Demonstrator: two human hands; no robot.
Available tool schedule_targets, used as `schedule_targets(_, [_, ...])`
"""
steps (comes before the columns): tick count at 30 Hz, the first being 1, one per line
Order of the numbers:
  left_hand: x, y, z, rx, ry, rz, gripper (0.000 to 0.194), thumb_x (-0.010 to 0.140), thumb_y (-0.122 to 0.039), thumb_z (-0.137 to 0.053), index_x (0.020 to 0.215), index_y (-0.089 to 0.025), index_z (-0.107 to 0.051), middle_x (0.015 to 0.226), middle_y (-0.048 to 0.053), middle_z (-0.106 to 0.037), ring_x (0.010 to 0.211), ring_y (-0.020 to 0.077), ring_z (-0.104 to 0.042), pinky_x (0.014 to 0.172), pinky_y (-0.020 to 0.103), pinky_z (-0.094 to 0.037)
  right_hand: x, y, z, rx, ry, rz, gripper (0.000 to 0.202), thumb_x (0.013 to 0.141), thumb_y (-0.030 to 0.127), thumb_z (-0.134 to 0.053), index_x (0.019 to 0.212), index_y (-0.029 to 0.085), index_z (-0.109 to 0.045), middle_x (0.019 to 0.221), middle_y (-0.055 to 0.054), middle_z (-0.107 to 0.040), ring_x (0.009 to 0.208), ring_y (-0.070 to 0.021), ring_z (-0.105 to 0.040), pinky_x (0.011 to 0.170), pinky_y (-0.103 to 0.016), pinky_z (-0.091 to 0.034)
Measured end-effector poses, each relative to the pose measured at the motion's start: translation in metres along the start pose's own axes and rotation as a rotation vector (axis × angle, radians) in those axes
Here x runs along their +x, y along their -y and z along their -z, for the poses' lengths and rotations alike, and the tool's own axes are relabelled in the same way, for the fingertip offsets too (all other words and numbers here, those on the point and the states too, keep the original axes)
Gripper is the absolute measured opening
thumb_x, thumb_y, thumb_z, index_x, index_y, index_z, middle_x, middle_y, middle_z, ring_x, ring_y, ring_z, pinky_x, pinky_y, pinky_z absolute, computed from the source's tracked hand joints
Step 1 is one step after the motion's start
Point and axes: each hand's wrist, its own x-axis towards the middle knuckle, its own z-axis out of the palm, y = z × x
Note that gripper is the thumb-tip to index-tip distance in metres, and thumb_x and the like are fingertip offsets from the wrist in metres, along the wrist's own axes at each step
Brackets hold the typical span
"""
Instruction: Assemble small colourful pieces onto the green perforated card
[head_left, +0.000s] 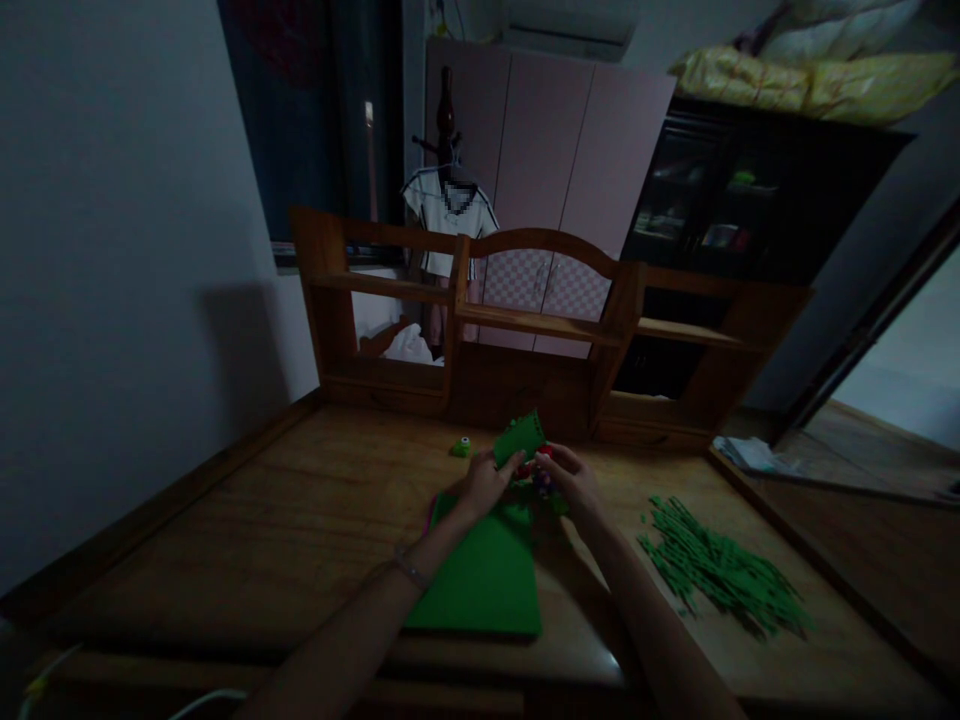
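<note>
My left hand (487, 482) is closed on a small green sheet (519, 438) with a notched edge, held tilted above the desk. Close beside it on the right, my right hand (571, 474) has its fingers pinched on a small red piece (544, 455). Under my left forearm lies a larger flat green sheet or board (487, 580). Small dark and coloured bits sit on the desk between and below the hands, too dim to make out. A small green item with a white eye-like spot (461, 447) rests behind my left hand.
A pile of thin green strips (720, 565) lies on the right of the wooden desk (300, 520). A wooden shelf unit (540, 320) stands along the back edge. Papers (754, 455) lie beyond the right rim, and a white cable (210, 697) is at the lower left.
</note>
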Motion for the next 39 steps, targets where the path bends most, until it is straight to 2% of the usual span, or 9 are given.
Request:
schedule_targets(3, [0.001, 0.003, -0.001, -0.002, -0.012, -0.027, 0.035, 0.079, -0.045, -0.055, 0.097, -0.017, -0.069, 0.093, 0.006, -0.070, 0.086, 0.0205, -0.064, 0.083, 0.030, -0.047, 0.000, 0.002, 0.000, 0.020, -0.006, -0.030, 0.044, 0.062, 0.046, -0.073, 0.098, 0.022, -0.066, 0.089, -0.004, -0.069, 0.071, -0.0183, -0.063, 0.063, -0.028, -0.045])
schedule_targets(8, [0.001, 0.007, -0.002, -0.036, -0.005, 0.004, 0.037, 0.080, -0.046, -0.055, 0.095, -0.016, -0.070, 0.090, 0.007, -0.071, 0.082, 0.0204, -0.065, 0.079, 0.030, -0.048, 0.002, -0.001, 0.000, 0.061, -0.057, -0.056, 0.045, 0.061, 0.047, -0.073, 0.099, 0.023, -0.066, 0.090, -0.004, -0.069, 0.071, -0.0179, -0.062, 0.061, -0.027, -0.046])
schedule_targets(13, [0.002, 0.009, -0.003, -0.086, -0.003, 0.026, 0.037, 0.078, -0.046, -0.057, 0.095, -0.015, -0.069, 0.095, 0.008, -0.070, 0.088, 0.0210, -0.064, 0.080, 0.030, -0.048, 0.007, -0.007, 0.002, 0.136, -0.080, -0.078, 0.040, 0.065, 0.048, -0.070, 0.097, 0.024, -0.065, 0.088, -0.003, -0.068, 0.069, -0.0168, -0.061, 0.060, -0.027, -0.046])
schedule_targets(17, [0.003, 0.009, -0.002, -0.101, -0.030, 0.034, 0.037, 0.078, -0.046, -0.056, 0.093, -0.014, -0.069, 0.097, 0.008, -0.070, 0.089, 0.0209, -0.064, 0.080, 0.030, -0.048, 0.013, -0.012, 0.008, 0.201, -0.090, -0.086, 0.038, 0.069, 0.051, -0.066, 0.096, 0.025, -0.065, 0.098, -0.003, -0.066, 0.077, -0.0175, -0.063, 0.063, -0.027, -0.048])
schedule_targets(24, [0.002, 0.006, -0.001, -0.035, -0.040, 0.043, 0.038, 0.078, -0.050, -0.054, 0.076, -0.014, -0.068, 0.076, 0.006, -0.070, 0.068, 0.0184, -0.062, 0.064, 0.026, -0.046, 0.017, -0.019, 0.014, 0.320, -0.134, -0.077, 0.037, 0.069, 0.049, -0.066, 0.096, 0.024, -0.063, 0.106, -0.005, -0.065, 0.088, -0.0198, -0.062, 0.072, -0.030, -0.050])
schedule_targets(30, [0.002, 0.009, 0.002, 0.022, -0.048, 0.099, 0.045, 0.076, -0.055, -0.054, 0.061, -0.014, -0.062, 0.052, 0.002, -0.059, 0.051, 0.0146, -0.053, 0.051, 0.023, -0.038, 0.012, -0.010, 0.009, 0.295, -0.149, -0.019, 0.040, 0.069, 0.049, -0.066, 0.101, 0.026, -0.062, 0.109, -0.004, -0.064, 0.091, -0.0209, -0.063, 0.074, -0.030, -0.050])
schedule_targets(35, [0.002, 0.008, 0.002, -0.030, -0.073, 0.068, 0.043, 0.078, -0.053, -0.053, 0.069, -0.013, -0.065, 0.065, 0.004, -0.066, 0.060, 0.0157, -0.057, 0.058, 0.023, -0.042, 0.007, 0.001, 0.004, 0.208, -0.166, 0.035, 0.046, 0.074, 0.053, -0.059, 0.113, 0.028, -0.058, 0.114, -0.004, -0.062, 0.092, -0.0214, -0.064, 0.077, -0.032, -0.050])
schedule_targets(39, [0.003, 0.011, 0.001, -0.062, -0.090, 0.086, 0.044, 0.079, -0.054, -0.051, 0.073, -0.013, -0.067, 0.068, 0.004, -0.067, 0.062, 0.0160, -0.059, 0.061, 0.024, -0.043, 0.001, 0.005, 0.003, 0.132, -0.258, 0.155, 0.047, 0.074, 0.051, -0.060, 0.116, 0.029, -0.054, 0.103, -0.004, -0.065, 0.083, -0.0191, -0.065, 0.075, -0.033, -0.050])
